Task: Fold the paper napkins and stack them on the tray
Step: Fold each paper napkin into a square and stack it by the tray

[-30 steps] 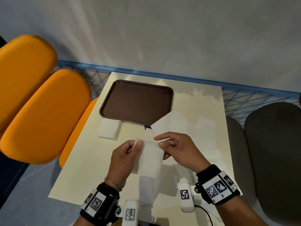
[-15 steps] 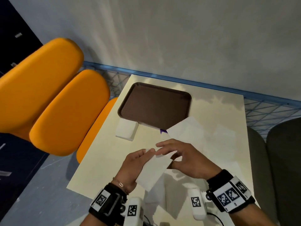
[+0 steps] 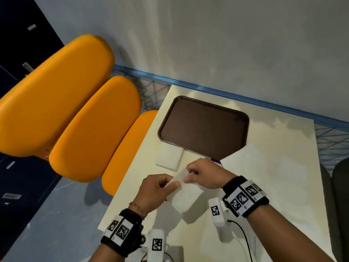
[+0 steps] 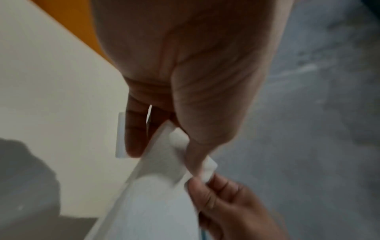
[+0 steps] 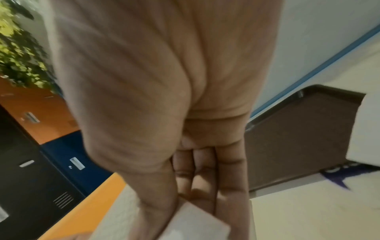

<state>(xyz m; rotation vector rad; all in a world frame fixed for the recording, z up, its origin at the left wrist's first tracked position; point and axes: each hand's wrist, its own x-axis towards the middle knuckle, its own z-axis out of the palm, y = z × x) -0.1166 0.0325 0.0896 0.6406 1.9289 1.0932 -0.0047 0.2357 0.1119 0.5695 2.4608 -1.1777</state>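
From my station the biggest things are the orange chairs (image 3: pixel 75 110) filling nine o'clock, then the pale desk (image 3: pixel 283 186) running from centre to four o'clock. On it, at about one o'clock from the hands, sits the brown tray (image 3: pixel 204 127), and I see nothing on it, so no napkin has been stacked yet. Touching the tray's near edge at eleven o'clock from the hands lies a square white pad (image 3: pixel 170 156), which I take to be folded napkins or a waiting pile; I cannot tell which. A large unfolded sheet (image 3: pixel 255 163) spreads over the tray's corner at three o'clock.

My reading is that the task is barely begun: one napkin is mid-fold, and the stacking, plus the remaining sheets, is all ahead.

The napkin in hand (image 3: pixel 186 197) is held just above the desk, in front of the person at six o'clock below the tray. The left hand (image 3: pixel 154 190) comes in from seven o'clock, fingers curled, thumb and forefinger pinching the napkin's upper edge. The right hand (image 3: pixel 205 173) reaches across from four o'clock, knuckles up, fingers clenched on the same upper edge right beside the left. In the left wrist view the two pinches almost meet at the corner, with the napkin drooping below them. Both wrists sit bent inward, hands close together.
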